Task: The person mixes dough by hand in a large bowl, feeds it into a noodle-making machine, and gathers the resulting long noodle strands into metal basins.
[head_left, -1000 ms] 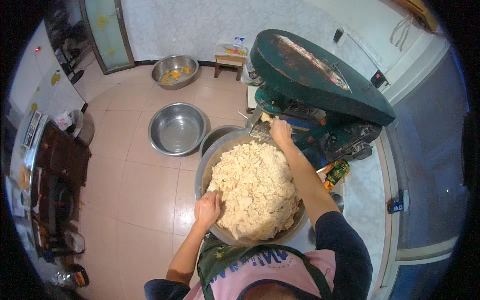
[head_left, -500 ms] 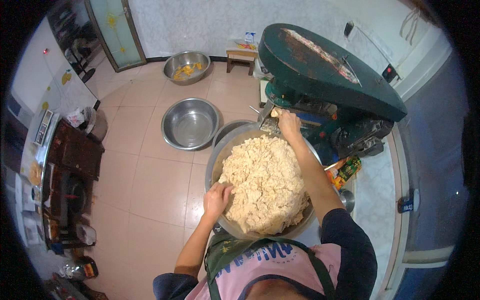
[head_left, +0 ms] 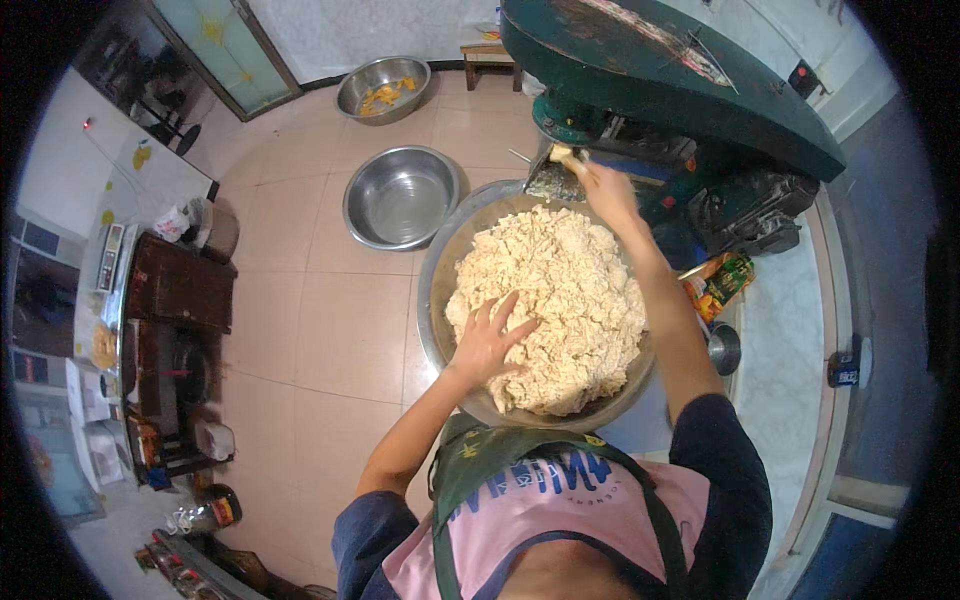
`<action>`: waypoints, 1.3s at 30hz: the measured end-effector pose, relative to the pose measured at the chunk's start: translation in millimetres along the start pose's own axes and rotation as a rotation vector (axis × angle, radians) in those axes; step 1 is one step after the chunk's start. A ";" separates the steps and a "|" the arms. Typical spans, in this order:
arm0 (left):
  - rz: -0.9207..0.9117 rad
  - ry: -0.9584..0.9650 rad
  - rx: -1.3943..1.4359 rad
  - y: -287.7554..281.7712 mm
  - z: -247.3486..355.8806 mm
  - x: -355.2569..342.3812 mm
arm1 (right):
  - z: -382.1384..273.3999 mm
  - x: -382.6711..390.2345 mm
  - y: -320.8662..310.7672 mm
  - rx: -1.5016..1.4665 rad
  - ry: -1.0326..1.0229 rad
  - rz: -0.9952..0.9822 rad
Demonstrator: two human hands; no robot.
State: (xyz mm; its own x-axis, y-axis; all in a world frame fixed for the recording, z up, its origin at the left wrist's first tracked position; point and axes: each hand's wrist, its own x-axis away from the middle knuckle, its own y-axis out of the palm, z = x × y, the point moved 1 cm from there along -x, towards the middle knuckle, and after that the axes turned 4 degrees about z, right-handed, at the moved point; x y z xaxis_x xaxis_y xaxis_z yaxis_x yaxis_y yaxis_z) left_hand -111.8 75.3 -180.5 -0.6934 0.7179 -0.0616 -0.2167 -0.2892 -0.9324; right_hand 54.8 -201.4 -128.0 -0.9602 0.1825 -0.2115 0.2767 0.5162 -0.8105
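A large metal bowl [head_left: 434, 300] sits in front of me, heaped with pale, crumbly dough [head_left: 555, 290]. My left hand [head_left: 490, 340] rests on the left side of the dough, fingers spread apart. Beyond the bowl's far right, my right hand [head_left: 605, 190] is closed on something pale at a metal piece [head_left: 550, 185] under the big green machine [head_left: 660, 75]; whether it is dough or a handle I cannot tell.
An empty steel basin [head_left: 400, 200] and another with orange pieces [head_left: 383, 90] stand on the tiled floor [head_left: 340, 340], near a small stool [head_left: 490, 55]. A brown cabinet [head_left: 180, 280] lines the left. A colourful package [head_left: 720, 285] and small steel bowl [head_left: 722, 350] lie right.
My left hand has moved from the bowl's left edge up and inward onto the dough, its fingers spreading. My right hand stays at the machine, and the view has shifted.
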 end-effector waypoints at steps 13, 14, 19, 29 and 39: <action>-0.045 -0.151 0.177 1.0 5.0 -166.1 | 97.2 218.4 -39.7 -0.069 -0.067 0.084; -0.015 -0.175 0.125 -2.5 -7.7 -173.7 | 94.7 220.4 -35.5 -0.020 -0.198 0.148; -0.055 -0.187 -0.132 -17.7 -65.2 -177.0 | 102.8 221.6 -33.4 -0.020 0.020 0.054; 0.062 -0.156 -0.327 -14.8 -124.2 -141.8 | 107.5 227.3 -33.4 -0.074 -0.045 0.074; -0.156 -0.308 -0.034 -15.3 -40.1 -85.5 | 80.7 222.6 -48.4 -0.119 0.143 -0.047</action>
State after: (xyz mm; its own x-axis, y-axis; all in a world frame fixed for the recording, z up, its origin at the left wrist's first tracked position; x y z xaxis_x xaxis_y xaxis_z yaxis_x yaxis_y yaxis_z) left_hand -21.6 43.8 -175.2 -0.8295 0.5259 0.1883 -0.3173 -0.1662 -0.9336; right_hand -175.4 -253.3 -179.9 -0.9593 0.2681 -0.0883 0.2422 0.6211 -0.7454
